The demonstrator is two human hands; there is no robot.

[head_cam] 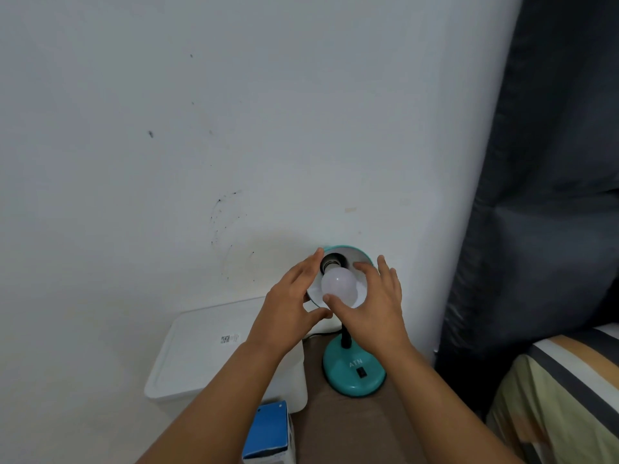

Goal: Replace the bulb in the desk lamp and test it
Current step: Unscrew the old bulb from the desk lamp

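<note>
Wall (234, 128) just behind shade (353, 253); left hand (288, 306) grip wide at rim, right hand (375, 306) holding bulb (338, 284).

Scuffed white wall (167, 128) from nine to one o'clock; dark grey curtain (552, 162) at two to three; striped bedding (566, 396) at four; white lidded box (194, 363) at seven; brown bench (351, 430) at six.

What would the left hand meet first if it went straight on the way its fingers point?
Most likely the lamp shade: the left hand points straight fingers up and right at its left rim, at or almost touching it. Depth is unclear; the bulb lies just past.
</note>
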